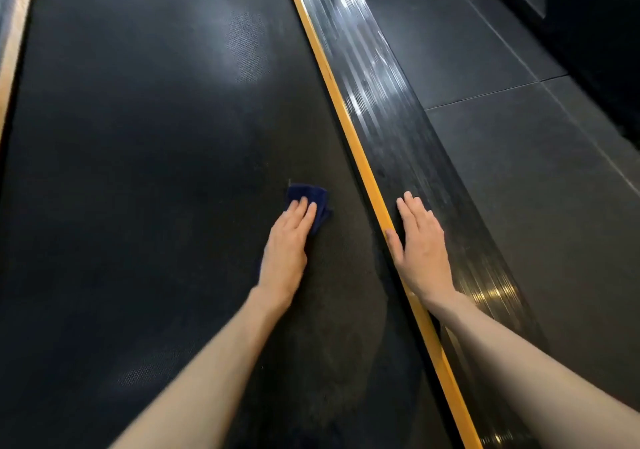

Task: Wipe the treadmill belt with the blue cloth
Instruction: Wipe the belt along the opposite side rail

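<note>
Dark treadmill belt [145, 171] stretches ahead; my left hand [285, 251] presses the blue cloth [311, 199] flat near its right edge, fingers straight; my right hand [420, 251] lies flat on the side rail [408, 129], bracing; mid-wipe, I judge; next, sweep leftward.

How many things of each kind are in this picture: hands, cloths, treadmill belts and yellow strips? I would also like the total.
Hands: 2, left hand, right hand
Cloths: 1, blue cloth
Belts: 1, treadmill belt
Yellow strips: 2, right strip, left strip
Total: 6
</note>
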